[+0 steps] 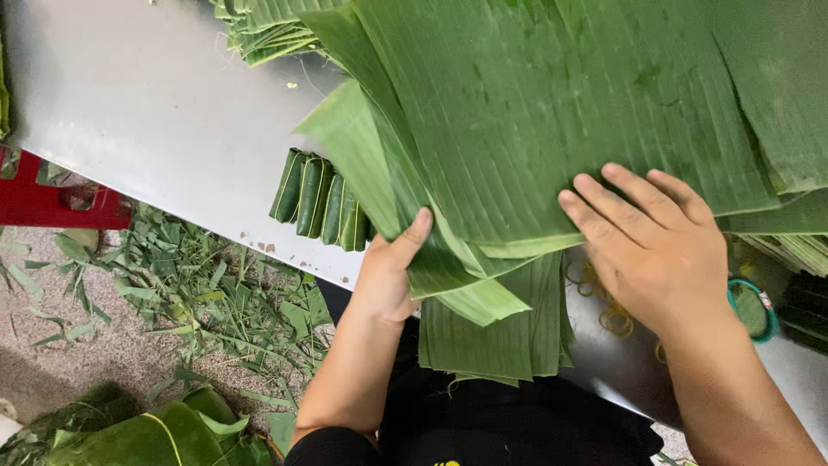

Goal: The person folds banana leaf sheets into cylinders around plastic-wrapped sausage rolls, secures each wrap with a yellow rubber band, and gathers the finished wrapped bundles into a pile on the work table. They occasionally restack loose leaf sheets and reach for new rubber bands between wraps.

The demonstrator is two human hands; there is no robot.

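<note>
A thick stack of large green banana leaves (552, 103) lies on a steel table (147, 103). My left hand (392, 272) grips the stack's near left edge, thumb on top of the leaves. My right hand (655, 242) rests flat on top of the stack, fingers spread. Under the stack a folded set of leaf pieces (500, 336) hangs over the table's near edge. Several rolled leaf bundles (319, 200) tied with bands lie just left of my left hand.
Yellow rubber bands (614, 321) are scattered on the table by my right wrist, next to a green ring (752, 309). Another leaf stack (267, 30) sits at the far edge. Leaf scraps (207, 285) litter the floor beside a red crate (52, 203) and leaf bundles (147, 431).
</note>
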